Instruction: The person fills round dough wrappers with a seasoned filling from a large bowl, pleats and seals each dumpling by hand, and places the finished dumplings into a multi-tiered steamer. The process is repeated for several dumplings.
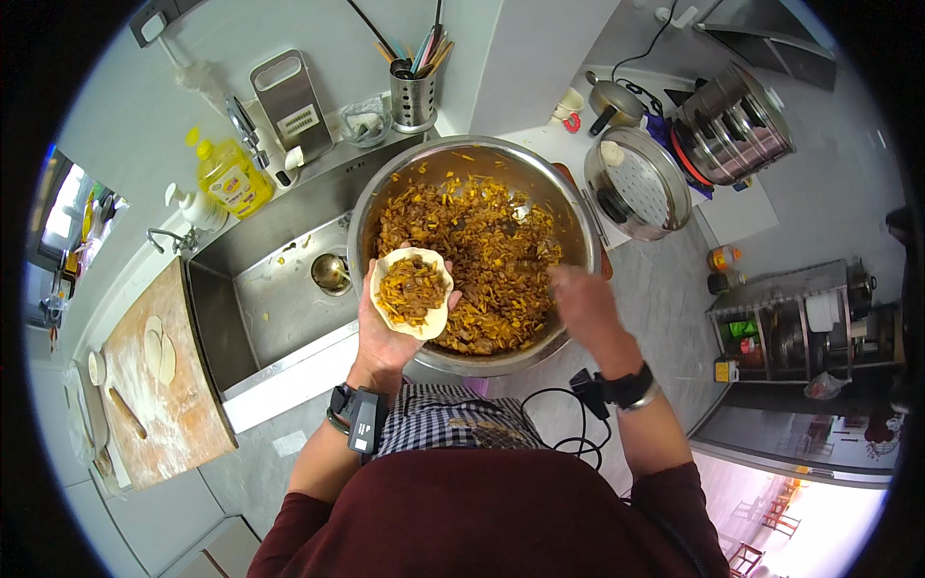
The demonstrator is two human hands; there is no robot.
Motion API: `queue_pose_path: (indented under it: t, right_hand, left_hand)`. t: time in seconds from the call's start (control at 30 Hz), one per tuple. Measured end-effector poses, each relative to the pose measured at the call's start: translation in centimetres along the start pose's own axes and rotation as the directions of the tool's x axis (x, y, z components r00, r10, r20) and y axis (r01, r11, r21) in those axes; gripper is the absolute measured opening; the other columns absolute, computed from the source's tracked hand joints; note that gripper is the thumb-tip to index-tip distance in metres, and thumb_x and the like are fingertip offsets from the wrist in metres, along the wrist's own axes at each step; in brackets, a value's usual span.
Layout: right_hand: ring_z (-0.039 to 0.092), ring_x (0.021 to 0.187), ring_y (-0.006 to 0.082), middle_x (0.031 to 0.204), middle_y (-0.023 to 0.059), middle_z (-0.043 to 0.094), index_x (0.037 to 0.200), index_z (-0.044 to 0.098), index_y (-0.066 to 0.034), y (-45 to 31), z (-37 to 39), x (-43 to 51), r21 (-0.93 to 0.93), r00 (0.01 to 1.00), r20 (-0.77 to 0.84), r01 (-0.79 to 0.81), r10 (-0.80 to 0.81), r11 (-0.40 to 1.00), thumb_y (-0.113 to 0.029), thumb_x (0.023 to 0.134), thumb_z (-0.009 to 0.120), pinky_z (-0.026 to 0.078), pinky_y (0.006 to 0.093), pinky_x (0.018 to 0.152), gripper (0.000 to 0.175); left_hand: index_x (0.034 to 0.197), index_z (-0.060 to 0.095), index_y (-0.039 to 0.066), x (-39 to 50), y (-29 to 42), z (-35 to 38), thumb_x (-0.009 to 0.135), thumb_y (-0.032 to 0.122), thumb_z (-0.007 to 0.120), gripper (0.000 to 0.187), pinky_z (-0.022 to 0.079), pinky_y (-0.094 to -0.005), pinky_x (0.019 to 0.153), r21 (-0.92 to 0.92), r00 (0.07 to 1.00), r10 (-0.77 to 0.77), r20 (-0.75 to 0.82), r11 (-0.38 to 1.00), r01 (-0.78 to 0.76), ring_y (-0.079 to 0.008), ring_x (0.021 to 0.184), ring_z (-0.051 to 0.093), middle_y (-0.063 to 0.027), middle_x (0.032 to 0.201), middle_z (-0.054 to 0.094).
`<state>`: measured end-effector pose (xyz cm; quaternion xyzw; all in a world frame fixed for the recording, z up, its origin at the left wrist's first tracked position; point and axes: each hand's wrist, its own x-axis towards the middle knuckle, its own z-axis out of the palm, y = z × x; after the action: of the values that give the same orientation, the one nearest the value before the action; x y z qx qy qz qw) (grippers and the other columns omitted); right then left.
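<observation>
On the palm of my left hand (383, 347) lies a round dough wrapper (432, 326), cupped by the fingers and heaped with brown and yellow chopped filling (410, 290). Below it is a large steel basin (473, 146), with more of the same filling (498, 267) spread across its bottom. My right hand (591, 311) is over the basin's right side, blurred by motion. Its fingers look curled, but whether they hold a utensil cannot be made out.
Left of the basin is a steel sink (260, 296). Beyond it, a floured board (173, 426) bears flat dough wrappers (159, 350) and a rolling pin (128, 413). At right stands a perforated steamer tray (639, 180) holding one pale dough piece (612, 153). A black cable (578, 441) hangs near my right wrist.
</observation>
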<state>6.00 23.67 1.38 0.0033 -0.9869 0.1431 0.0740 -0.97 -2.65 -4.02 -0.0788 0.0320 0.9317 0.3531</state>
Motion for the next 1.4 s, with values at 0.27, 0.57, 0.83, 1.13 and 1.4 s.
queue_pose_path:
  t: [0.27,0.57,0.83,1.13,1.4]
  right_hand:
    - [0.063,0.083,0.0321,0.090,0.0156,0.066,0.105,0.067,-0.0003,-4.1,1.2,-1.7,0.157,0.994,-0.089,0.079,-0.066,0.984,-0.028,0.089,0.065,0.053,0.0410,0.071,0.032]
    - [0.055,0.064,0.0073,0.079,0.0040,0.061,0.103,0.060,0.0025,-8.6,2.5,0.5,0.823,0.823,0.548,-0.563,0.153,0.081,-0.014,0.092,0.063,0.042,0.0205,0.052,0.020]
    - [0.049,0.056,0.0052,0.072,0.0005,0.058,0.095,0.062,0.0006,-8.7,2.7,0.1,0.884,0.870,0.431,-0.460,0.240,0.081,-0.011,0.089,0.067,0.039,0.0203,0.050,0.014]
    - [0.053,0.064,0.0076,0.076,0.0016,0.059,0.107,0.062,0.0032,-8.9,3.7,0.5,0.826,0.798,0.557,-0.504,0.231,-0.252,-0.010,0.090,0.066,0.044,0.0217,0.058,0.021]
    - [0.052,0.055,0.0063,0.075,0.0030,0.061,0.099,0.062,0.0047,-8.4,3.6,0.2,0.902,0.890,0.386,-0.419,0.241,0.103,-0.011,0.091,0.066,0.043,0.0211,0.049,0.018]
  left_hand:
    - [0.133,0.053,0.016,0.2,-1.4,0.8,0.099,0.048,0.041,0.047,0.040,-0.0576,0.105,-0.050,0.998,0.056,-0.001,0.997,-0.055,-0.0350,0.125,0.051,-0.0154,0.133,0.055]
    - [0.134,0.051,0.019,0.7,-2.3,0.3,0.099,0.048,0.041,0.047,0.046,-0.0464,0.100,0.022,0.994,0.075,0.075,0.997,-0.076,-0.0329,0.120,0.054,-0.0199,0.132,0.054]
    - [0.135,0.051,0.020,0.3,-2.1,0.1,0.099,0.049,0.041,0.047,0.043,-0.0477,0.103,0.000,0.995,0.098,0.038,0.995,-0.098,-0.0311,0.121,0.054,-0.0131,0.131,0.056]
    - [0.132,0.053,0.021,0.2,-2.2,-0.5,0.099,0.051,0.042,0.047,0.046,-0.0467,0.099,0.025,0.995,0.085,-0.043,0.996,-0.084,-0.0282,0.115,0.058,-0.0063,0.125,0.060]
    - [0.130,0.053,0.018,0.0,-2.6,-0.4,0.099,0.050,0.042,0.046,0.048,-0.0436,0.096,0.013,0.996,0.059,-0.063,0.998,-0.058,-0.0258,0.112,0.059,-0.0060,0.122,0.061]
